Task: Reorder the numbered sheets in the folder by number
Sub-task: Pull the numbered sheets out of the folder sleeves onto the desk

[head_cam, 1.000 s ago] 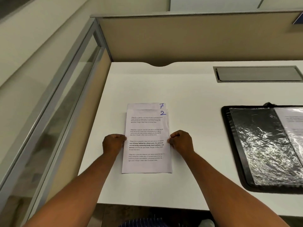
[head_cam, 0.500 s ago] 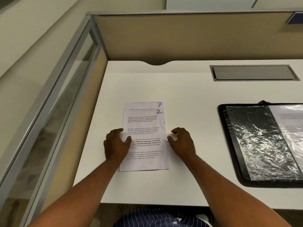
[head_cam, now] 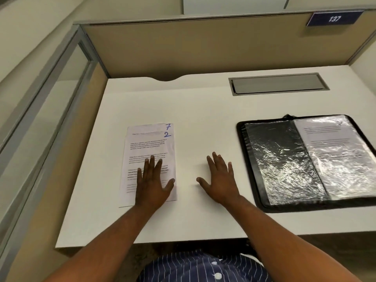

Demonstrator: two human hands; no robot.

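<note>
— Under the left fingers, what do you read?
— From my console: the left hand lies flat, fingers spread, on the sheet marked 2. Past its fingertips the sheet marked 7 peeks out from beneath.
— And the right?
— The right hand is palm down, fingers spread, over bare desk just beside the stack; I can't tell whether it touches. Well right of those fingers the folder lies open, with a printed sheet in its right sleeve.
</note>
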